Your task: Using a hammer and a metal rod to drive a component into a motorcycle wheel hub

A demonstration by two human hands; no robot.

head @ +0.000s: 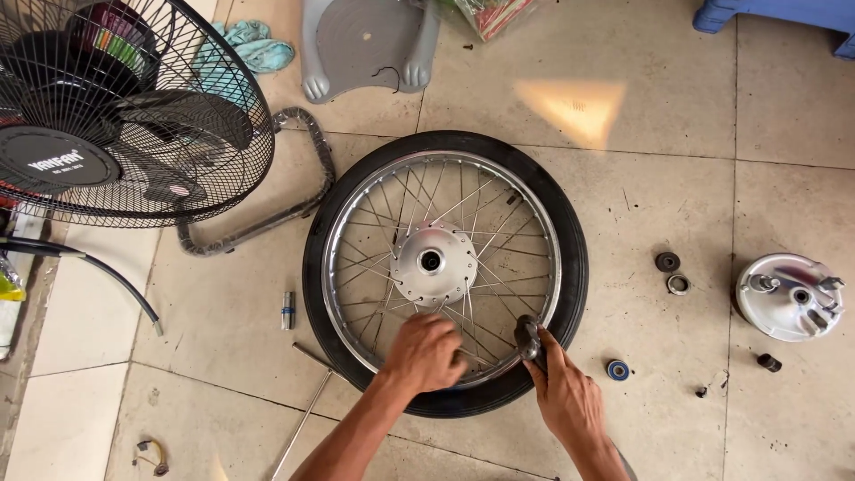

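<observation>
Black-tyred spoked motorcycle wheel with chrome rim (445,267) lying flat on tiled floor (641,205). Left hand (426,354) pressing down on spokes at near rim, fingers curled. Right hand (563,385) gripping small dark metal tool (529,337), touching rim. Blue-ringed bearing (618,370) lying just beside.

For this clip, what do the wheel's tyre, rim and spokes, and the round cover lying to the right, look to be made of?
Tyre: matte black, apparently rubber.
Rim and spokes: bright, mirror-like metal, probably chromed or polished steel, judging by the sharp glints.
Hub: duller silver-grey metal, possibly cast aluminium.
Round cover: smooth, satin silver metal with soft reflections; the alloy cannot be told.
</observation>
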